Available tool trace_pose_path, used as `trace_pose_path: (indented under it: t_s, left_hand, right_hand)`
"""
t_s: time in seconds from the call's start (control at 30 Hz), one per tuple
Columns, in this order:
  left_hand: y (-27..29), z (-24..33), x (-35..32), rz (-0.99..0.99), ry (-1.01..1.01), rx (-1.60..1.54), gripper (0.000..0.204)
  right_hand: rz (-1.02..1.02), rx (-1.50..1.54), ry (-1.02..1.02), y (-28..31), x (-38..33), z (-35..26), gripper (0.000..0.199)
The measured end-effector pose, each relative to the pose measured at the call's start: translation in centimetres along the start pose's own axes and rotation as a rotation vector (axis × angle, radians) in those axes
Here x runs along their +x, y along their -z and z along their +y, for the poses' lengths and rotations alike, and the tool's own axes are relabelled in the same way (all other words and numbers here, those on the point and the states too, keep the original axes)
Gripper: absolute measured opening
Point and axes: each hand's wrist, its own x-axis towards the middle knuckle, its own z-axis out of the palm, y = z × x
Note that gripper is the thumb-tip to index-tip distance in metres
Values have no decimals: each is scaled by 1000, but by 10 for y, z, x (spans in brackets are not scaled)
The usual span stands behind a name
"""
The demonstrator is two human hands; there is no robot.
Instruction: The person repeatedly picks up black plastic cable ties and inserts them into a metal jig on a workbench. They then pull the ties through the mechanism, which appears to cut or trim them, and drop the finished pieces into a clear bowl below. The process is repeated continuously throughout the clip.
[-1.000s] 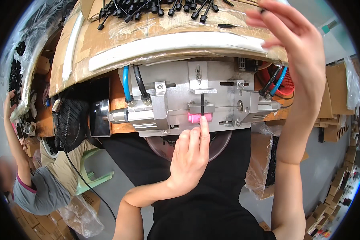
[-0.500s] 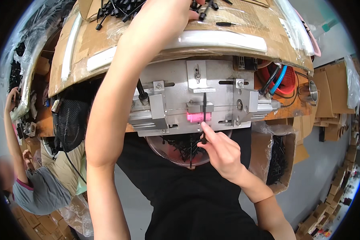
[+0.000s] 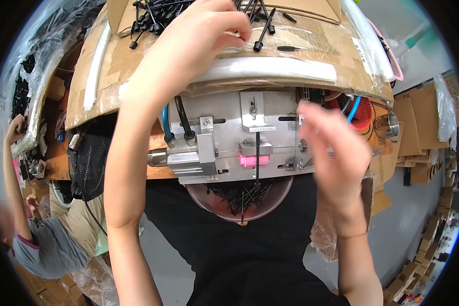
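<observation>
The black rod [image 3: 257, 153] lies lengthwise over the pink block [image 3: 247, 161] on the metal plate [image 3: 229, 172], its upper end at the bracket [image 3: 253, 110] and its thicker lower end reaching over the bowl [image 3: 189, 196], where more rods lie. The left hand [image 3: 211, 28] is over the cardboard [image 3: 107, 69], beside the pile [image 3: 158, 15] of black rods; its fingers are curled, and one cannot tell whether they are pinched on anything. The right hand [image 3: 341, 153], blurred, hangs over the plate's right side, its fingers apart and nothing seen in them. Good handling here would seem to mean keeping the rod straight across the block, its upper end square to the bracket, and steadying it with a light fingertip rather than a push that could roll it aside. Fingers are probably best kept clear of the cylinder [image 3: 191, 164] and its hoses [image 3: 184, 122], and the tangled pile looks easiest to work one rod at a time. As for writing, small marks run along the bracket's lower edge and a tiny one shows on the cylinder, all too small to read; no brand can be made out.
</observation>
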Motion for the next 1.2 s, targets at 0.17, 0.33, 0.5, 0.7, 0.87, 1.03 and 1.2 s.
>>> trace_pose_path:
  t_s: [0.17,0.33,0.5,0.7,0.87,1.03,1.2]
  left_hand:
    - [21,15,-18,-94,203,-308,18]
    - [12,62,-57,158,247,-108,21]
    - [-40,163,-134,125,371,49,56]
    - [-87,189,-135,-85,427,112,67]
    - [-84,185,-125,-145,403,91,70]
    - [-62,172,-122,-160,426,2,67]
    - [-20,86,-36,282,331,149,22]
  right_hand:
    - [-144,-182,275,-14,97,60,24]
    - [-415,-241,412,-17,123,87,20]
    - [-26,393,-127,13,97,53,20]
    - [204,357,-162,44,48,36,26]
    - [249,508,-194,53,17,16,28]
    - [167,575,-254,16,-50,-7,30]
    - [-56,238,-284,-28,-97,-35,57]
